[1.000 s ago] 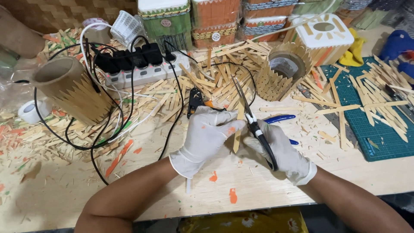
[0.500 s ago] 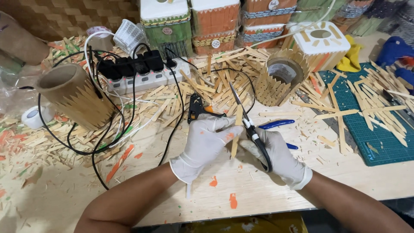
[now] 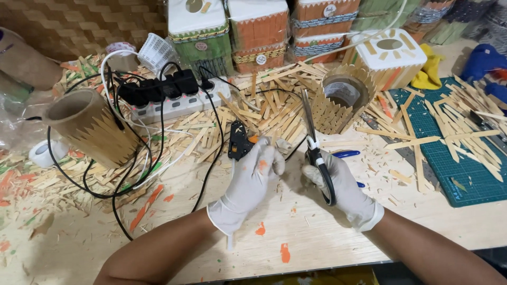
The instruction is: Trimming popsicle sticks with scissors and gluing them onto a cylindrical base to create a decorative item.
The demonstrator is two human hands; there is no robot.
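Mid-bench, the right hand (image 3: 346, 190) grips the scissors (image 3: 315, 148), blades pointing toward the far edge; the left hand (image 3: 251, 182), just beside, pinches a small stick piece (image 3: 285, 145).

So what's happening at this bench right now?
A person in white gloves works at a wooden table littered with flat wooden sticks and offcuts. The right hand grips black-handled scissors, blades pointing away. The left hand is closed beside a black glue gun lying on the table; whether it holds a stick is unclear. Beyond the hands stand a power strip and two stick-clad tubes, one left, one right.
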